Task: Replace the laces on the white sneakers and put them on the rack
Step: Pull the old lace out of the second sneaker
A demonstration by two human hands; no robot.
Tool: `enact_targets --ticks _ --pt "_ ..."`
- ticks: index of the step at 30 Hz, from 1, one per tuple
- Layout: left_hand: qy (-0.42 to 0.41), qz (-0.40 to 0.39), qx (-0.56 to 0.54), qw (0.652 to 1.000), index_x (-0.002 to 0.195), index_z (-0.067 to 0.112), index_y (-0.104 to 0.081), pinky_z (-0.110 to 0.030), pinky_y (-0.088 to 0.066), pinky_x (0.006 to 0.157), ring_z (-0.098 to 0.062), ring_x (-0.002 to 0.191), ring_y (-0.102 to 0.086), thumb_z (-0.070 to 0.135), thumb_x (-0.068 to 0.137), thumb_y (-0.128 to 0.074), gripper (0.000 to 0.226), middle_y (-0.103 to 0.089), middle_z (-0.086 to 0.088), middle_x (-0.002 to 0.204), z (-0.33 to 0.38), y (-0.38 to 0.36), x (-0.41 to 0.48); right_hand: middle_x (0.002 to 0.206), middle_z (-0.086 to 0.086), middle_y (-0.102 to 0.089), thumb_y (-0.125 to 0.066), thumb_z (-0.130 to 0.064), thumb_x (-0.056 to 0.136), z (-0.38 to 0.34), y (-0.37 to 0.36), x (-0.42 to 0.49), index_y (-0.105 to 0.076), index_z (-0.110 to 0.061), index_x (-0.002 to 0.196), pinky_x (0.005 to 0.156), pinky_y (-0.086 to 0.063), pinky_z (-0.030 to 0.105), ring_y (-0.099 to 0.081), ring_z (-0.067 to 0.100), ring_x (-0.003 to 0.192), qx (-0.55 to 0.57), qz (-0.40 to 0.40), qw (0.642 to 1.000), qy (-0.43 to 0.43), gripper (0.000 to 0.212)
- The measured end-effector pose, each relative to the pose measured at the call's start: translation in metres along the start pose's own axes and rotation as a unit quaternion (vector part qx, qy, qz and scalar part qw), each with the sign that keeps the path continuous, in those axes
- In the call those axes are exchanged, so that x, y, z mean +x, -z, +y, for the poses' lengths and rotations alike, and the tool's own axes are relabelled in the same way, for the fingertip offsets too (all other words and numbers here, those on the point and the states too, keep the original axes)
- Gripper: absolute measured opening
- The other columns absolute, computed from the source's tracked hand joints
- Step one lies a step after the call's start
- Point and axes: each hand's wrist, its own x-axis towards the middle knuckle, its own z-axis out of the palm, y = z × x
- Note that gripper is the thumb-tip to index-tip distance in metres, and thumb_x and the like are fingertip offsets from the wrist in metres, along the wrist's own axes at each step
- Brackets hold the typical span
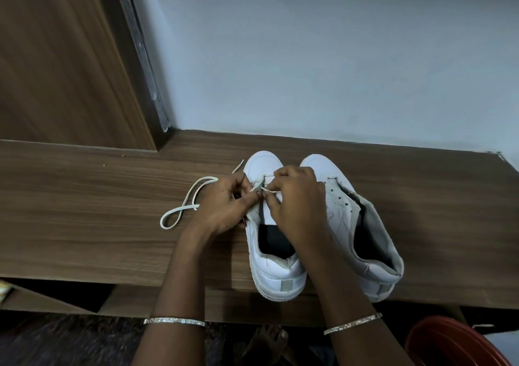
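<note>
Two white sneakers stand side by side on a wooden shelf top [84,225], toes toward the wall. Both hands work over the left sneaker [276,273] near its lower eyelets. My left hand [224,205] pinches a white lace [182,205] at the shoe's left edge; the loose part of the lace loops out to the left on the wood. My right hand [297,202] pinches a short stretch of the lace over the tongue. The right sneaker [365,239] has no lace in its visible eyelets, and its tongue lies open.
A pale wall rises right behind the shelf top, and a wooden panel [56,56] stands at the back left. Below the front edge are a dark patterned floor, a bare foot [269,340] and a red round container [452,343] at the lower right.
</note>
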Motion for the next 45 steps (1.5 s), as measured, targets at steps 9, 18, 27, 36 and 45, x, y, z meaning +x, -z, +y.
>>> enact_targets --ticks 9,18,27,36,45 --pt "0.001 0.001 0.0 1.0 0.078 0.006 -0.057 -0.055 -0.057 0.057 -0.018 0.052 -0.059 0.018 0.092 -0.071 0.023 -0.058 -0.005 0.068 0.005 0.003 -0.004 0.07 -0.015 -0.07 -0.076 -0.02 0.081 0.017 0.036 0.01 -0.071 -0.03 0.064 0.08 -0.05 0.022 -0.065 0.001 0.075 0.257 0.174 0.929 -0.2 0.021" --pt "0.007 0.002 -0.001 1.0 0.075 0.01 -0.056 -0.032 -0.056 0.047 -0.016 0.054 -0.058 0.014 0.092 -0.071 0.023 -0.058 -0.011 0.072 0.005 0.001 -0.003 0.109 0.001 -0.069 -0.066 -0.02 0.08 0.026 0.032 0.01 -0.072 -0.018 0.107 0.093 -0.043 0.028 -0.059 0.022 0.107 0.182 0.204 0.949 -0.16 0.028" --pt "-0.001 -0.002 -0.011 1.0 0.077 0.005 -0.056 -0.027 -0.053 0.043 -0.011 0.049 -0.054 0.013 0.092 -0.071 0.023 -0.056 -0.014 0.071 0.007 0.001 -0.004 0.123 -0.006 -0.061 -0.066 -0.027 0.09 -0.004 0.002 -0.003 -0.074 -0.027 0.11 0.09 -0.032 0.04 -0.044 0.023 0.124 -0.012 -0.011 0.999 -0.031 0.021" --pt "0.001 0.002 -0.008 1.0 0.075 0.01 -0.057 -0.028 -0.052 0.047 -0.014 0.057 -0.051 0.017 0.091 -0.072 0.023 -0.055 -0.009 0.07 0.005 0.002 -0.004 0.084 -0.009 -0.073 -0.073 -0.023 0.078 0.011 0.019 0.009 -0.077 -0.024 0.074 0.085 -0.05 0.039 -0.065 0.022 0.092 0.182 0.143 0.969 -0.09 0.006" --pt "0.007 -0.005 -0.011 1.0 0.071 0.018 -0.057 -0.057 -0.055 0.065 -0.019 0.062 -0.053 0.022 0.09 -0.074 0.025 -0.058 -0.003 0.068 0.003 0.003 -0.004 0.081 -0.004 -0.072 -0.067 -0.022 0.084 0.043 0.049 0.014 -0.075 -0.015 0.083 0.083 -0.053 0.035 -0.067 0.013 0.082 0.242 0.299 0.889 -0.248 0.01"
